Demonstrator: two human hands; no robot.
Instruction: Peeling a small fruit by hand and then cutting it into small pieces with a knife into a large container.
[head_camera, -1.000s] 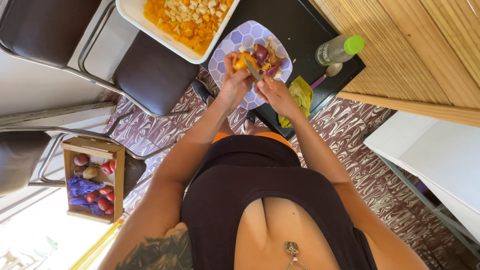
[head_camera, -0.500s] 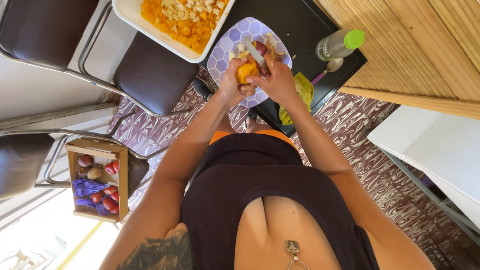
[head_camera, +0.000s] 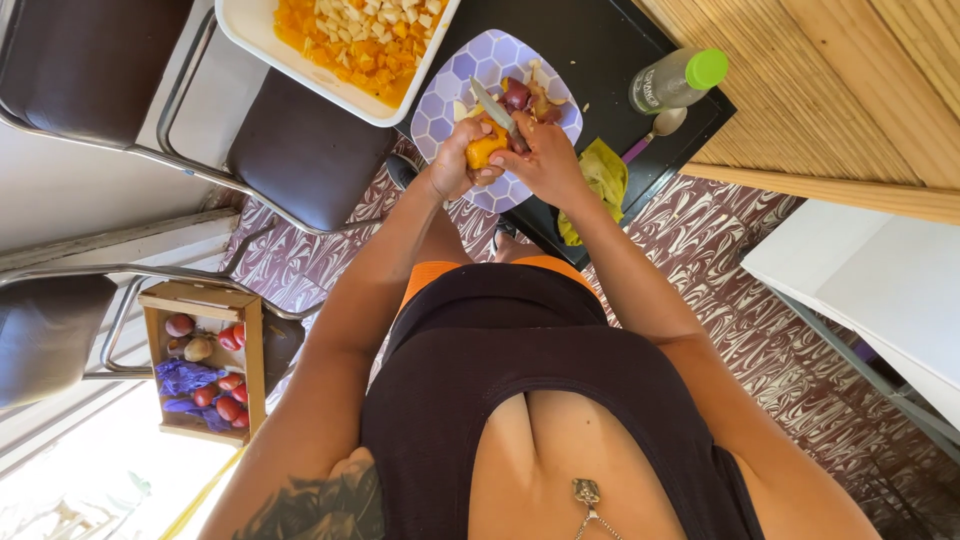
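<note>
My left hand (head_camera: 455, 165) grips an orange piece of fruit or vegetable (head_camera: 486, 150) above a lilac-and-white patterned plate (head_camera: 450, 85). My right hand (head_camera: 540, 160) holds a small knife (head_camera: 495, 105) with its blade laid on that orange piece. Reddish-purple pieces and peel (head_camera: 525, 98) lie on the plate behind the hands. Both hands touch each other over the plate's near edge.
A white tray of chopped orange and pale cubes (head_camera: 350, 40) sits beyond the plate on a black table (head_camera: 590, 50). On the table stand a green-capped bottle (head_camera: 680, 80), a spoon (head_camera: 655, 128), a yellow-green cloth (head_camera: 600, 180). Chairs (head_camera: 300, 150) and a wooden crate of produce (head_camera: 205, 360) stand left.
The hands stayed over the plate and shifted slightly toward its near edge; the knife blade now lies across the orange piece. The view has drifted a little.
</note>
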